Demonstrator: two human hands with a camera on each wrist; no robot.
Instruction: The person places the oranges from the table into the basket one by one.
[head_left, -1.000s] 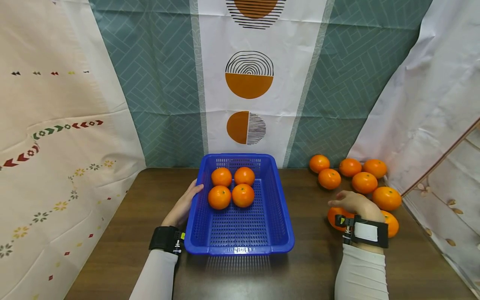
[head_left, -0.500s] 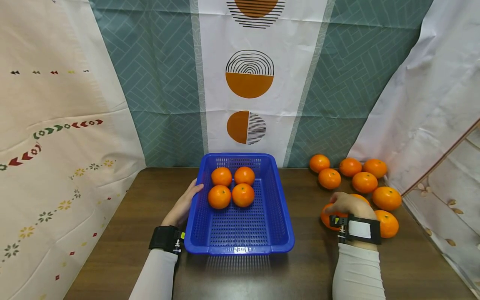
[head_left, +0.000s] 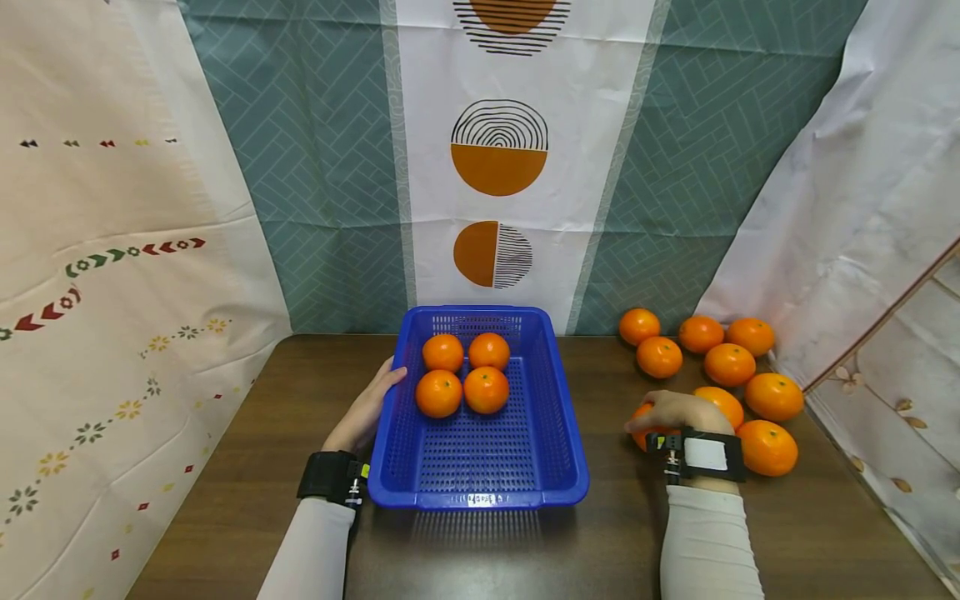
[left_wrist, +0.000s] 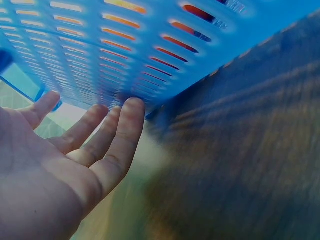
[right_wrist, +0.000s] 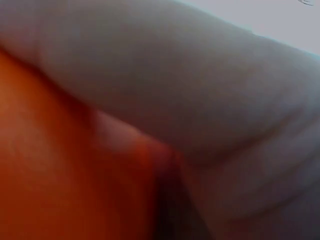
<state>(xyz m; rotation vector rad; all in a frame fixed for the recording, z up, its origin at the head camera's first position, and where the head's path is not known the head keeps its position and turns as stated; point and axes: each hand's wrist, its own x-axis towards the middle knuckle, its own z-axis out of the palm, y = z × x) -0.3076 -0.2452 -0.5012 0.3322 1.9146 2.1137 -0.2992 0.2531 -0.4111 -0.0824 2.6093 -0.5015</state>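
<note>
nearest is the dark brown wood table (head_left: 225, 500), smooth with a fine grain. on it stands a blue plastic basket (head_left: 480, 467), rectangular, with walls and floor full of small slots. the left hand (head_left: 367, 408) lies flat against the basket's left wall, fingers (left_wrist: 120, 135) straight and relaxed, touching the slotted plastic and gripping nothing; the thumb tip reaches the rim. both forearms wear white sleeves and a black wrist band.

to the right of the basket, the right hand (head_left: 675, 412) is curled palm down over an orange (head_left: 642, 421), fingers wrapped around it so that only its left edge shows from the head view. the right wrist view is filled with blurred orange peel against the palm. this orange is just above or on the table, between the basket and the loose fruit; i cannot tell if it is lifted.

four round, glossy oranges (head_left: 461, 375) sit close together in the far half of the basket. seven more loose oranges (head_left: 727, 364) lie at the far right. behind hangs patterned cloth (head_left: 315, 167).
</note>
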